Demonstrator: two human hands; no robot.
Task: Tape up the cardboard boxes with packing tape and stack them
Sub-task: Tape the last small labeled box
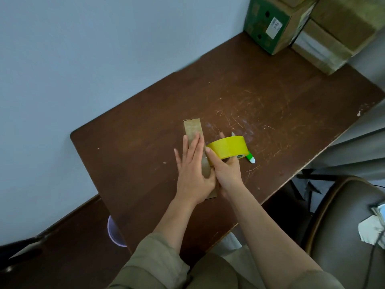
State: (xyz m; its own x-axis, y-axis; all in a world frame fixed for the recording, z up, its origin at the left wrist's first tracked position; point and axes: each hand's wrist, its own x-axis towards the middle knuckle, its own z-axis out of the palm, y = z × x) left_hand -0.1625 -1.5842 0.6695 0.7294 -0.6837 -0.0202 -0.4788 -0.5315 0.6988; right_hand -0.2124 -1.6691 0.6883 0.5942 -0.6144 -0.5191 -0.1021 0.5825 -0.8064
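- A small, narrow cardboard box point(192, 130) lies on the brown wooden table point(270, 97), well in from every edge and closest to the near one.
- The left hand point(192, 174) lies flat on top of the box, fingers straight and together, pressing it down; only the box's far end and a near corner show past the hand.
- The right hand point(226, 170) is curled around one yellow roll of packing tape point(228, 147), thumb on the roll's outer face, holding it against the right side of the box, touching it.
- Just right of the roll, partly behind it, one green-and-white cutter or pen point(251, 159) rests on the table; I cannot tell which.
- At the table's far right corner, well apart from the small box, stands a stack of larger boxes: a green printed box point(268, 26) beside brown taped boxes point(325, 46). At least three are in sight; the frame cuts off the rest.
- Between the small box and that stack the tabletop is bare, scratched wood.
- A blue-grey wall point(104, 49) runs along the table's left edge.
- A padded chair point(343, 226) sits off the table's right near corner.
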